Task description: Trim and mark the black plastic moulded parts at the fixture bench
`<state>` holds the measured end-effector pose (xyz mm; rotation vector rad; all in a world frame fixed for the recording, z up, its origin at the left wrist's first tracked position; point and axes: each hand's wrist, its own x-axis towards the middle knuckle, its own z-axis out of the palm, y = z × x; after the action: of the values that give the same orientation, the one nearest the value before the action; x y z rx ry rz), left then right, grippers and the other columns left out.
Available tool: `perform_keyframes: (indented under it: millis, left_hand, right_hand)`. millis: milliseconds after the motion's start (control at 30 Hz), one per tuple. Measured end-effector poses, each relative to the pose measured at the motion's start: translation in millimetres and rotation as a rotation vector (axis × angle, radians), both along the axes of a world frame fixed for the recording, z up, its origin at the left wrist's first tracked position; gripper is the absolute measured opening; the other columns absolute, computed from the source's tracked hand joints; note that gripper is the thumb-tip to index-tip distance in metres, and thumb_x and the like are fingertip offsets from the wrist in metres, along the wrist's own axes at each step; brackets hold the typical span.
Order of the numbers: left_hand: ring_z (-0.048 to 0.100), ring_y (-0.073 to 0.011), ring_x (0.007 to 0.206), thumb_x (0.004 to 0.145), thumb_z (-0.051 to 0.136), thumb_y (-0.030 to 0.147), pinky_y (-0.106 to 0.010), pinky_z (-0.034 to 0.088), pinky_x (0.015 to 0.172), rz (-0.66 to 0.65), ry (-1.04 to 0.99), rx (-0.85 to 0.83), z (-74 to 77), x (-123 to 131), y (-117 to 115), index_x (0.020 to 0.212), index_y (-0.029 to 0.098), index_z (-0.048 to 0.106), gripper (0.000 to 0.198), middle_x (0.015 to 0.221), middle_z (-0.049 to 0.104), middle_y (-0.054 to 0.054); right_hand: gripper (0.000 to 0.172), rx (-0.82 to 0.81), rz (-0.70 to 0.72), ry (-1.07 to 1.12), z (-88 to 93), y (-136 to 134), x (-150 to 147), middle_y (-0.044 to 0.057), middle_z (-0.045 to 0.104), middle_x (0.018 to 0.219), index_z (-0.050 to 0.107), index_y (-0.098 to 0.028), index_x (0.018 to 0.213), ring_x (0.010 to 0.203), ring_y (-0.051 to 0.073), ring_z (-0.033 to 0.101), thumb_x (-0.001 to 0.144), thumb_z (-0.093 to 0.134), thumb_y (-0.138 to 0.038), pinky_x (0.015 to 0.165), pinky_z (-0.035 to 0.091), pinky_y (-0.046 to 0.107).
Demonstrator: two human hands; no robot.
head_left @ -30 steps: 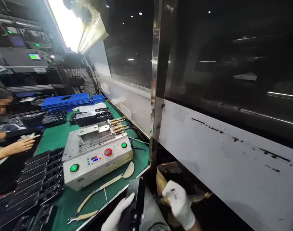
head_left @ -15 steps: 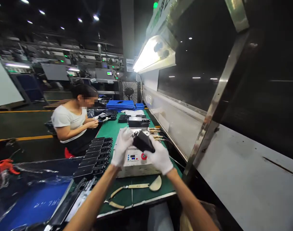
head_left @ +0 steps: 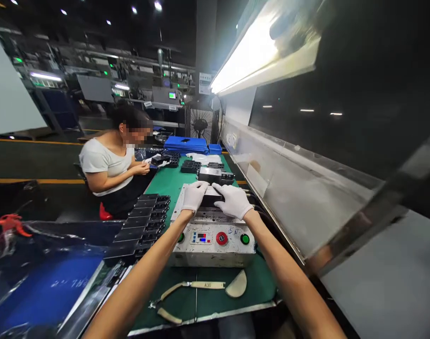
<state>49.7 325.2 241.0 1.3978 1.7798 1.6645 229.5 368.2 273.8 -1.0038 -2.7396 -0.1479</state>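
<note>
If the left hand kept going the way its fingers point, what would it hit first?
Probably the dark block just behind the grey machine; the left hand lies on a black part, pointing away. Depth is hard to judge.

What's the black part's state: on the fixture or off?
On: black part lies on the fixture under left hand and right hand. Seated: cannot tell.

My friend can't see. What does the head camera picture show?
The gloved left hand and right hand hold a black part on a grey machine with buttons, on a green table. A person in white sits at its left.
</note>
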Motion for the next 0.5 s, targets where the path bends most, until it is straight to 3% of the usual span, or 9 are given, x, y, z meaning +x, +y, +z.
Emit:
perform_keyframes:
  millis: [100,200,367,433,500]
  left_hand:
    - [0.067,-0.0239,0.124,0.094,0.052,0.029,-0.036,0.046,0.116,-0.020,0.067,-0.004,-8.2,-4,2,0.111,0.017,0.079,0.034,0.126,0.080,-0.009]
    - [0.064,-0.0218,0.131,0.099,0.046,0.031,-0.035,0.042,0.121,-0.049,0.143,-0.012,-10.5,-5,6,0.124,0.018,0.075,0.041,0.136,0.075,-0.008]
    - [0.062,-0.0261,0.131,0.101,0.041,0.033,-0.039,0.041,0.119,-0.057,0.272,-0.113,-13.6,-10,2,0.117,0.020,0.075,0.040,0.135,0.074,-0.011]
    - [0.067,-0.0301,0.121,0.099,0.047,0.043,-0.042,0.046,0.110,-0.077,0.302,-0.184,-11.9,-20,-2,0.110,0.020,0.076,0.038,0.125,0.078,-0.013]
    - [0.071,-0.0325,0.107,0.094,0.055,0.058,-0.042,0.051,0.097,-0.077,0.311,-0.243,-4.3,-35,-1,0.102,0.018,0.075,0.045,0.112,0.080,-0.015]
  right_hand:
    - [0.073,0.042,0.010,0.066,-16.4,4,3,0.012,0.069,0.130,0.043,-0.025,0.161,0.117,0.032,0.063,0.095,0.066,-0.049,0.097,0.046,0.041]
    - [0.073,0.068,0.008,0.097,-21.3,8,5,0.012,0.067,0.135,0.043,-0.025,0.160,0.120,0.033,0.062,0.095,0.067,-0.047,0.099,0.044,0.042]
    - [0.075,0.017,-0.014,0.068,-20.3,6,3,0.014,0.066,0.139,0.041,-0.022,0.162,0.123,0.034,0.061,0.095,0.067,-0.045,0.103,0.044,0.042]
    - [0.074,-0.055,0.023,0.027,-12.4,6,1,0.013,0.067,0.139,0.043,-0.022,0.161,0.123,0.031,0.062,0.096,0.066,-0.048,0.103,0.045,0.039]
    - [0.059,-0.108,0.017,0.012,3.6,9,-3,0.011,0.070,0.135,0.054,-0.023,0.153,0.122,0.028,0.063,0.101,0.059,-0.051,0.103,0.046,0.035]
